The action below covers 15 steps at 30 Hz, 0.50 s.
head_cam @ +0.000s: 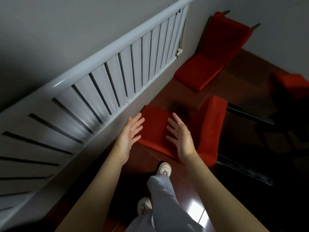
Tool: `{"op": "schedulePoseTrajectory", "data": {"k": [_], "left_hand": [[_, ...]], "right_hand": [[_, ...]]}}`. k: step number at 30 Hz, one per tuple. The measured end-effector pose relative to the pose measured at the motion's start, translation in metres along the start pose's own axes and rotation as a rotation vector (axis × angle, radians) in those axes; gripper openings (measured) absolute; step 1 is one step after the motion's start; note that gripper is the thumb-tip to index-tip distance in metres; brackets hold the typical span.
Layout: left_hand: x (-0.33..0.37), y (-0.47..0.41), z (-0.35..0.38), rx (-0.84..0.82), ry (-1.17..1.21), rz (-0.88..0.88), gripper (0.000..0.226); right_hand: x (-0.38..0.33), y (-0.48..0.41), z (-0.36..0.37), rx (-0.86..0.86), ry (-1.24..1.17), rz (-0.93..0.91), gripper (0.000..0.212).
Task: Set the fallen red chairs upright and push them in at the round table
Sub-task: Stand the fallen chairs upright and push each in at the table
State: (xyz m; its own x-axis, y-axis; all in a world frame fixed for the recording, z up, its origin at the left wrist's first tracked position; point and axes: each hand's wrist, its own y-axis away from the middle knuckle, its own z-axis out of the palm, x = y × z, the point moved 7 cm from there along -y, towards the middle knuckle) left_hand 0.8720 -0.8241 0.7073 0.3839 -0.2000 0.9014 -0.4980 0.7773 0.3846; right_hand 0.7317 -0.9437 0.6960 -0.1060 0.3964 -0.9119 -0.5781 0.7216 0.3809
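Observation:
A fallen red chair [205,131] lies on the red tile floor just ahead of my feet, its red backrest flat on the floor and its metal legs pointing right. My left hand [129,133] hovers at the backrest's left edge, fingers spread, holding nothing. My right hand [179,137] is over the backrest's middle, also spread and empty. A second red chair [215,52] lies farther off against the wall corner, legs pointing away. Part of a third red chair [289,84] shows at the right edge in shadow. The round table is not clearly visible.
A long white radiator [100,81] runs along the wall on the left, close to the near chair. My two feet in white clogs [163,169] stand on the glossy tile floor [184,195]. The right side is dark with shadowed shapes.

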Motion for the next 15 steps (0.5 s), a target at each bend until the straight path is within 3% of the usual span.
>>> {"op": "schedulePoseTrajectory", "data": {"k": [15], "left_hand": [[-0.026,-0.173,0.022,0.027,-0.133,-0.227,0.056]], "right_hand": [[0.001,-0.159,-0.054,0.063,-0.035,0.185,0.048]]}}
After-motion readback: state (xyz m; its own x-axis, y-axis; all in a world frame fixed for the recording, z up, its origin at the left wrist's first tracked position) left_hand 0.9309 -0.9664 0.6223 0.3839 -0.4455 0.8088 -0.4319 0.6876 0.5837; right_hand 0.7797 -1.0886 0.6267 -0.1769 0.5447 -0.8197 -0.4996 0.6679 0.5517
